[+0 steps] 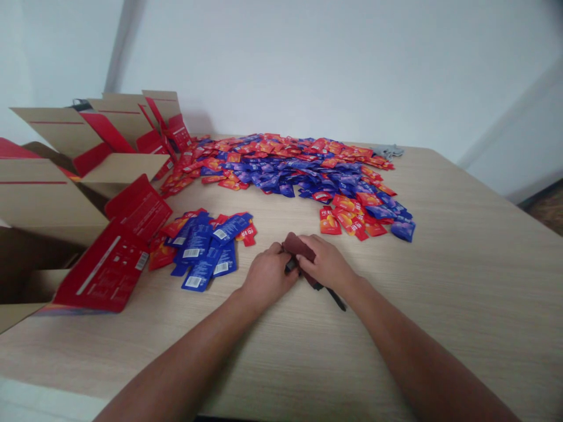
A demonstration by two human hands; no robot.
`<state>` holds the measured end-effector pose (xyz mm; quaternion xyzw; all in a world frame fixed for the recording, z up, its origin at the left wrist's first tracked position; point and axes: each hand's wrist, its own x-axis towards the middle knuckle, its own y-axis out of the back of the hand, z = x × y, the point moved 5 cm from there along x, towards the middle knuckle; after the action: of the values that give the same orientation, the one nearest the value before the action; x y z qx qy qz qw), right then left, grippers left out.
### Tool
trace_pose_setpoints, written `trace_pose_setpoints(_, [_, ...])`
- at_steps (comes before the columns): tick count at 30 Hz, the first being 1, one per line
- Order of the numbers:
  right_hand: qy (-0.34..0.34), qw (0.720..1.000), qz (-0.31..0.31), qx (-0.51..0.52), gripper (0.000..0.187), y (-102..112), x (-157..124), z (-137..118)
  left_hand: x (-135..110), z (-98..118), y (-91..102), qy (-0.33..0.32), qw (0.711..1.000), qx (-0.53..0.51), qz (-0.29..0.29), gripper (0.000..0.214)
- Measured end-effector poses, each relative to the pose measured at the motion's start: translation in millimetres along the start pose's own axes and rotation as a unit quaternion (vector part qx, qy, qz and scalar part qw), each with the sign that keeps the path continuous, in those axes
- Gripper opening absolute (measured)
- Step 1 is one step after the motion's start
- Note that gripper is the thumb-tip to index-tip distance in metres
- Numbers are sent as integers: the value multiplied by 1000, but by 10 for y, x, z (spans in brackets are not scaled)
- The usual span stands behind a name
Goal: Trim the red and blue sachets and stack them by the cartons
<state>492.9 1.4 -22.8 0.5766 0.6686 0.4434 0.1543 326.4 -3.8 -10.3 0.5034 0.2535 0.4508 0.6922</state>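
Note:
Both my hands meet above the table in front of me, closed around a small dark maroon piece [300,246] with black parts. My right hand [328,264] pinches the maroon part from above, thumb along its face. My left hand [268,272] is curled against its left side, where a short black end [290,265] shows. A thin black strip [336,299] sticks out below my right hand. The fingers hide most of the thing, so its kind cannot be made out. Left of my hands lies a small pile of blue and red sachets [200,249].
Along the far side spreads a long heap of red, orange and purple-blue sachets [272,167]. Open red and brown cardboard boxes [109,258] stand at the left, flaps out. A grey cloth [387,151] lies at the back right of the wooden table [461,264].

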Motion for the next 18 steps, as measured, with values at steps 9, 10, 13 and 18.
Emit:
trace_pose_setpoints(9, [-98, 991, 52, -78, 51, 102, 36, 334, 1, 32, 44, 10, 999, 7, -31, 26])
trace_pose_setpoints(10, [-106, 989, 58, -83, 51, 115, 37, 367, 2, 35, 48, 12, 999, 8, -33, 26])
trace_pose_setpoints(13, [-114, 987, 74, -86, 51, 135, 33, 418, 4, 38, 55, 18, 999, 8, -34, 26])
trace_pose_setpoints(18, [-91, 989, 113, -40, 49, 174, 25, 353, -3, 26, 46, 15, 999, 8, -29, 25])
